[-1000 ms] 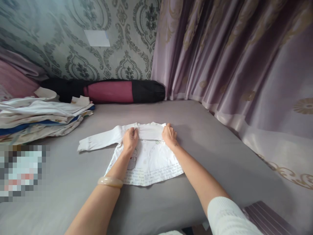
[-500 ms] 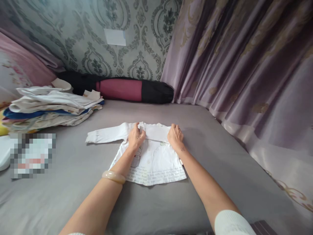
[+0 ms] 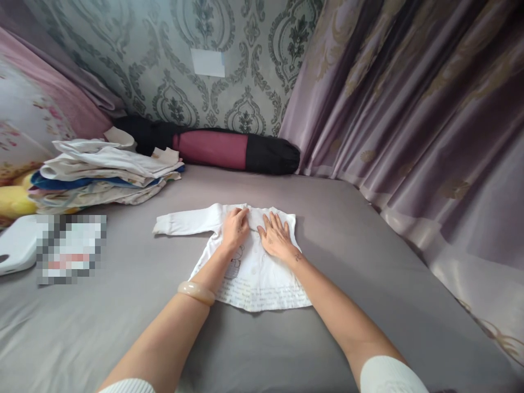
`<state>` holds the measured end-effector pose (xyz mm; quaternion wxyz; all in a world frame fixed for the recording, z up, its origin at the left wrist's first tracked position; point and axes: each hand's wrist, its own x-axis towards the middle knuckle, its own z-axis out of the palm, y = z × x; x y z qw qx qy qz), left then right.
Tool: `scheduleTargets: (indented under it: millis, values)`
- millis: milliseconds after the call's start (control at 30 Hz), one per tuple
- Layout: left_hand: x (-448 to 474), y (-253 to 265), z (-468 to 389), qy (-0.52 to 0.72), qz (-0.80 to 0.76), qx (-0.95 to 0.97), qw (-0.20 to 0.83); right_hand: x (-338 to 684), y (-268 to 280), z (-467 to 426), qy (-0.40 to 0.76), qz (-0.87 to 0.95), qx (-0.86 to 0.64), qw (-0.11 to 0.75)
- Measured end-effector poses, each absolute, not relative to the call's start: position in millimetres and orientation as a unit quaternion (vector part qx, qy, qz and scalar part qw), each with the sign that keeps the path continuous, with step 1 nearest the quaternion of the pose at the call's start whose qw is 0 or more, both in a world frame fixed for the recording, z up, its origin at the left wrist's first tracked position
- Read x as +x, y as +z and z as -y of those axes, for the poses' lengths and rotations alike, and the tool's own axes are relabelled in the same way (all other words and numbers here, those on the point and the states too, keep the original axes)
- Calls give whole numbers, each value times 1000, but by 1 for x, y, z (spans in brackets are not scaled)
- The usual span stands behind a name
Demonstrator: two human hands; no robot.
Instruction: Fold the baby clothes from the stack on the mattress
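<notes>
A small white long-sleeved shirt [image 3: 257,278] lies front up on the grey bed, with printed lettering along its hem and a drawn figure on its left side. One sleeve stretches out to the left; the right one is folded across the chest. Near the collar, my left hand [image 3: 236,228] has its fingers curled and pressed on the shirt fabric, a pale bangle around the wrist. Flat on the folded sleeve rests my right hand [image 3: 276,236], fingers spread and holding nothing.
At the left stands a pile of folded clothes [image 3: 110,169], with a yellow plush thing [image 3: 18,201] beside it. A white device [image 3: 24,245] and a blurred-out packet [image 3: 71,248] lie nearer. Along the wall runs a black and maroon roll [image 3: 213,150]; purple curtains [image 3: 393,109] hang right.
My right hand has let go of the shirt's right edge, moved left and flattened on the folded sleeve. My left hand stays by the collar. The view has shifted slightly left.
</notes>
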<state>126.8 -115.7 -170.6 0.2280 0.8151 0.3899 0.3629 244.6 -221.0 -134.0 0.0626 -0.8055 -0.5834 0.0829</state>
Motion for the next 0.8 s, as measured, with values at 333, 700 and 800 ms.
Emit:
scheduleTargets:
  millis: [333, 700, 800]
  values:
    - [127, -171, 123, 276, -450, 843, 105, 245, -141, 220, 59, 572, -817, 54]
    - [132, -171, 131, 223, -291, 927, 77, 252, -145, 222, 67, 589, -803, 56]
    - [133, -175, 131, 197, -308, 928, 66, 261, -148, 223, 70, 592, -801, 56]
